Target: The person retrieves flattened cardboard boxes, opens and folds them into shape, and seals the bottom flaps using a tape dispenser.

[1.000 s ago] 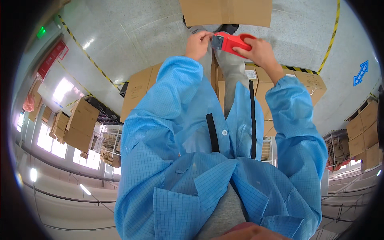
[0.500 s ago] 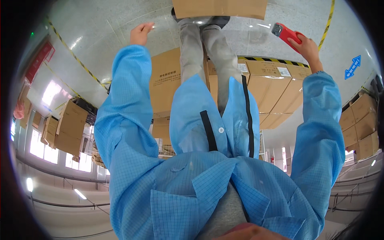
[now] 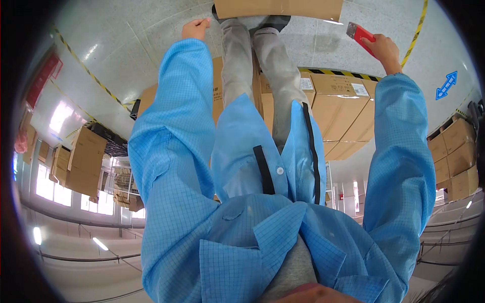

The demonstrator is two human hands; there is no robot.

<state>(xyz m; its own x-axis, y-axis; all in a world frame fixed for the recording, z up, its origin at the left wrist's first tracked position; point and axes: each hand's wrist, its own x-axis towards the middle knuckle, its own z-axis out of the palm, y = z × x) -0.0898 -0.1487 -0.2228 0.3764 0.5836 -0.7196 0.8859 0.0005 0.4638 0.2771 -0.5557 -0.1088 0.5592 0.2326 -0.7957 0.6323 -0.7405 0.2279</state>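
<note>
Right hand (image 3: 386,50) at the upper right of the frame is wrapped around a red box cutter (image 3: 359,33), with the grey tip poking out toward the upper left. Left hand (image 3: 196,28) is up at the top left of centre, holding nothing, fingers loosely curled over the pale speckled floor (image 3: 126,55). Between the two hands sits the edge of a cardboard box (image 3: 278,8) at the top centre, and stacked cartons (image 3: 338,108) are right of centre, under the black and yellow floor tape (image 3: 338,73)
</note>
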